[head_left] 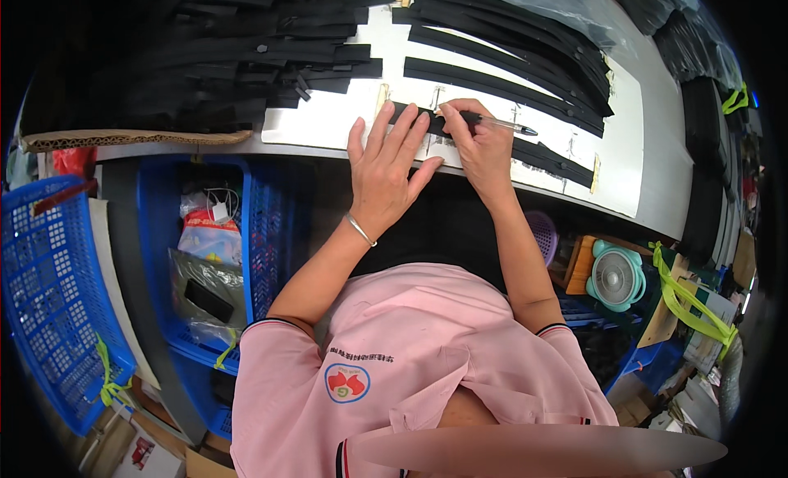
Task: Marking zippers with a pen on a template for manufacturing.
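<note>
A narrow black fabric strip (552, 160) lies along the near side of a white marked sheet (328, 108) on the table. My left hand (389, 159) lies on the strip's left part with fingers stretched out, pressing it flat. Close beside it, my right hand (483, 153) grips a clear-barrelled pen (510, 126) between thumb and fingers. The pen's back end points right; its tip is hidden near my fingertips, by the strip and a mark on the sheet. Further strips (501, 78) are laid out beyond my hands.
Many black strips (304, 51) are heaped at the far left, beside a cardboard edge (135, 139). Blue baskets (152, 232) stand below the table on the left, one with a phone (208, 301) inside. A turquoise fan (616, 275) stands at the right.
</note>
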Demonstrator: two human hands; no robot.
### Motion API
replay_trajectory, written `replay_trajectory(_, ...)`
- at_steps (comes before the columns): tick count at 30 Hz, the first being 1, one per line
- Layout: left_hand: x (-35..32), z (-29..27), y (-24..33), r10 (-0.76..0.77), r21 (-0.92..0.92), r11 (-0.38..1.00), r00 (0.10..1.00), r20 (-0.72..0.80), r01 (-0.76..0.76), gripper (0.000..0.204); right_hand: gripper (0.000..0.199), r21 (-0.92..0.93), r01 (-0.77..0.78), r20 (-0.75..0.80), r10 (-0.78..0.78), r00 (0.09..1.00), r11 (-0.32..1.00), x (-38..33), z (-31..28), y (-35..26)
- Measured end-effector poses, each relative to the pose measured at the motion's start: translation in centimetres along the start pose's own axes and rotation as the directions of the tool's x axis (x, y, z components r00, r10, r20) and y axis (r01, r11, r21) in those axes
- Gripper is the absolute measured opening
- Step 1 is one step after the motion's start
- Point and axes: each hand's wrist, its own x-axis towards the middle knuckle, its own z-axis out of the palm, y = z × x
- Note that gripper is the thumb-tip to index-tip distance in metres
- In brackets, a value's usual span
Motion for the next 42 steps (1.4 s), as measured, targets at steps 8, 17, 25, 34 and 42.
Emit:
replay_trajectory(8,0.0,0.1,0.0,0.005,0.021,1.000,1.000,-0.008,-0.005,0.060,0.011,-0.095,0.121,-0.034,-0.124,0.992,0.988,0.0,0.2,-0.1)
replay_trajectory(17,0.3,-0.1,0.2,0.003,0.038,0.999,1.000,0.014,-0.003,0.060,0.018,-0.032,0.080,0.101,-0.076,0.992,0.996,-0.1,-0.8,-0.2)
replay_trajectory(25,0.2,-0.1,0.3,-0.001,0.062,0.998,1.000,0.030,-0.001,0.059,0.014,0.080,0.066,0.012,-0.068,0.998,0.995,-0.8,-2.0,0.0)
replay_trajectory(34,0.2,0.0,0.2,0.018,0.064,0.998,0.999,0.029,-0.019,0.058,0.015,-0.134,-0.138,-0.287,0.095,0.953,0.981,-2.7,-8.7,2.4)
replay_trajectory(42,0.9,-0.3,3.8,0.000,-0.022,1.000,0.992,0.125,0.002,0.070,0.018,-0.146,-0.133,-0.260,0.092,0.961,0.980,-2.8,-8.6,2.1)
